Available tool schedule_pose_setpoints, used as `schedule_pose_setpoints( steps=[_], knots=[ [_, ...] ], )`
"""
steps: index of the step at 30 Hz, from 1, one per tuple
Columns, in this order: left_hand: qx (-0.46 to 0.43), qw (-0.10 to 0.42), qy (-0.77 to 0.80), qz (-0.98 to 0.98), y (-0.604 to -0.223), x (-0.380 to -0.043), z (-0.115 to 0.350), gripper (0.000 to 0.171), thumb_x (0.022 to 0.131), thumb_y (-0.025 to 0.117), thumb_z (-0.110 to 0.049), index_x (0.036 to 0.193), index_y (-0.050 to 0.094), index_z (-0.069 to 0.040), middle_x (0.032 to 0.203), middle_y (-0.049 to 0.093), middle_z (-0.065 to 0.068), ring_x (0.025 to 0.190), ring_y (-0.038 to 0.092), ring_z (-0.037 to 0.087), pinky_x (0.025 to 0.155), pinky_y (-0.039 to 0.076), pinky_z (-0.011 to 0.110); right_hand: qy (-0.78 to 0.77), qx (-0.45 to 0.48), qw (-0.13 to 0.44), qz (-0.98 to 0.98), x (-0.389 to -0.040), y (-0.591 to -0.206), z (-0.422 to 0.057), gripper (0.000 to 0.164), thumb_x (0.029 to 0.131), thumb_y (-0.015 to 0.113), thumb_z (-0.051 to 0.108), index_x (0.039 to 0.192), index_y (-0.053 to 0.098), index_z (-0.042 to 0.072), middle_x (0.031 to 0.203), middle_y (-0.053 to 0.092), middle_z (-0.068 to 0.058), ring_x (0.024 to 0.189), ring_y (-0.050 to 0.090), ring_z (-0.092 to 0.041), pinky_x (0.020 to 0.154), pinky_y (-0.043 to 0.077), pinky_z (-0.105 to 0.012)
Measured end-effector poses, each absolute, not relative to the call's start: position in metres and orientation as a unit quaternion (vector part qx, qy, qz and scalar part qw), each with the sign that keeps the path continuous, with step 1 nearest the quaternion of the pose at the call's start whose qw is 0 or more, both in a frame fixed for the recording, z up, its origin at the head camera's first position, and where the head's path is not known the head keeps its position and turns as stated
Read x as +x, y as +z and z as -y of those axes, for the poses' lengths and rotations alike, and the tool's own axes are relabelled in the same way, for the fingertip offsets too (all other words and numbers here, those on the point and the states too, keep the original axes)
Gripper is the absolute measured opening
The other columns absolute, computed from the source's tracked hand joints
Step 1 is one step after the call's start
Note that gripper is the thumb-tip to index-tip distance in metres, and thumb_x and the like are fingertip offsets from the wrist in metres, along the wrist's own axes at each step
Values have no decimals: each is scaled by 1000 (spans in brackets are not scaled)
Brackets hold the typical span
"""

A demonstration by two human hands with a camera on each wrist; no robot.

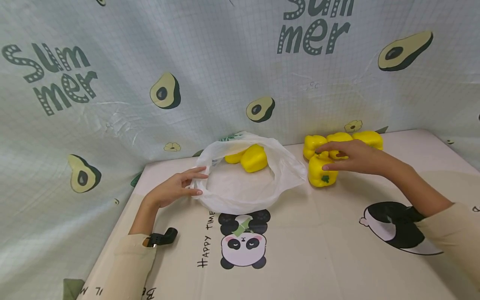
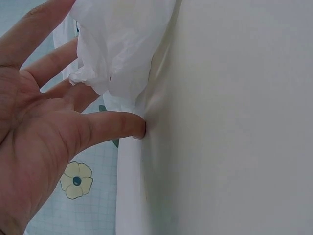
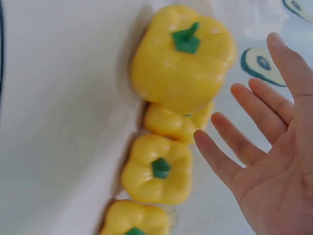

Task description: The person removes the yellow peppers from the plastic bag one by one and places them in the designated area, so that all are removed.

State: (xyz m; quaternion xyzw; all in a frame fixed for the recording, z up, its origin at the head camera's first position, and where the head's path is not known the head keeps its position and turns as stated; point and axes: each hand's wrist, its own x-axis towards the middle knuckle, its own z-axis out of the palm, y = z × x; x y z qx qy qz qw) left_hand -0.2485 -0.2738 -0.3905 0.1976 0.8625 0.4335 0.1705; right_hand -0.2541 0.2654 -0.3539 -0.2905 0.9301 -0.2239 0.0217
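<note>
A white plastic bag (image 1: 290, 168) lies with its mouth wide, two yellow bell peppers (image 1: 255, 159) inside at its far side. At the bag's left rim is my left hand (image 1: 168, 190), fingers extended and touching the plastic; in the left wrist view the thumb (image 2: 115, 126) is stretched out below the bag's edge. My right hand (image 1: 361, 157) hovers over a yellow bell pepper (image 1: 321, 178) just right of the bag. In the right wrist view its fingers are spread beside that pepper (image 3: 181, 63), which shows a green stem.
Behind the nearest pepper, several more yellow bell peppers (image 1: 369, 138) stand in a row against the back curtain (image 1: 210, 75), which is printed with avocados. The table cover (image 1: 292, 250) carries panda drawings. A black strap (image 1: 163, 237) is on the left wrist.
</note>
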Motion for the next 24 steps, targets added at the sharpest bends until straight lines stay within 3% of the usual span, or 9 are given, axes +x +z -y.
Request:
schedule_pose_setpoints(
  steps=[5, 16, 24],
  knots=[
    [197, 168, 432, -864, -390, -249, 274, 58, 90, 79, -16, 141, 58, 0, 166, 30, 8, 156, 12, 34, 125, 12, 53, -218, -310, 9, -925, -248, -340, -257, 54, 93, 74, 40, 138, 62, 13, 137, 64, -10, 119, 61, -32, 98, 51, -56],
    [217, 164, 440, -856, -389, -250, 272, 60, 89, 79, -15, 143, 56, -1, 167, 26, 6, 156, 11, 33, 125, 10, 55, -214, -344, -20, -914, -227, -313, -221, 45, 95, 72, 39, 136, 63, 25, 134, 66, -1, 105, 63, -21, 88, 56, -48],
    [233, 165, 459, -841, -389, -250, 272, 61, 89, 79, -14, 143, 56, 0, 168, 24, 1, 157, 10, 27, 125, 10, 53, -219, -392, 19, -893, -228, -305, -182, 43, 97, 71, 32, 137, 63, 19, 134, 66, 1, 109, 66, -23, 91, 57, -43]
  ],
)
